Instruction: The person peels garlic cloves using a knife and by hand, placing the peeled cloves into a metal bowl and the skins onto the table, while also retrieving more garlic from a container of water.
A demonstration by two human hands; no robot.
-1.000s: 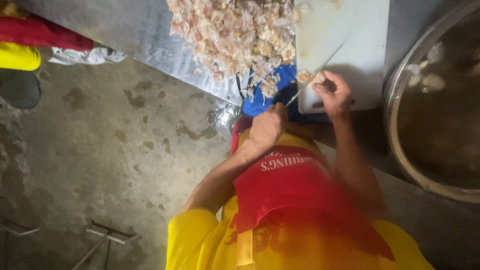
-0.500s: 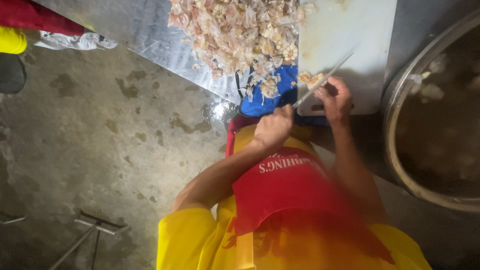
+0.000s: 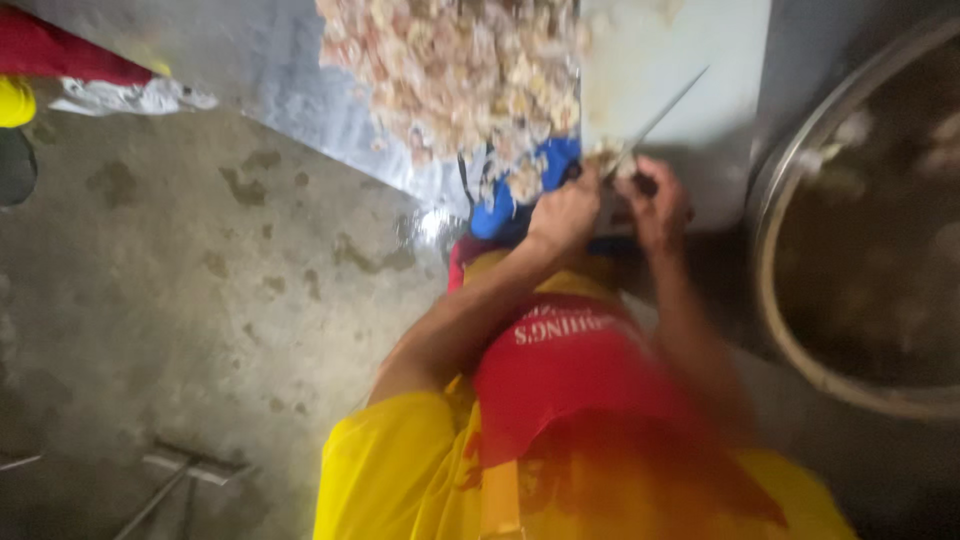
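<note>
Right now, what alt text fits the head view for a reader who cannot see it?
The right hand holds a knife over a white cutting board, with the left hand beside it. A pile of pale chopped pieces lies alongside, a large metal pot at right.

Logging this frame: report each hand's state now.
Left hand: closed on a small piece at the cutting board edge.
Right hand: closed on the knife.

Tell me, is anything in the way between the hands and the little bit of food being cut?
Nothing visible is. The left hand rests right at the small piece of food on the white cutting board, and the right hand holds the knife beside it. The pile of chopped pieces lies off to the side.
</note>
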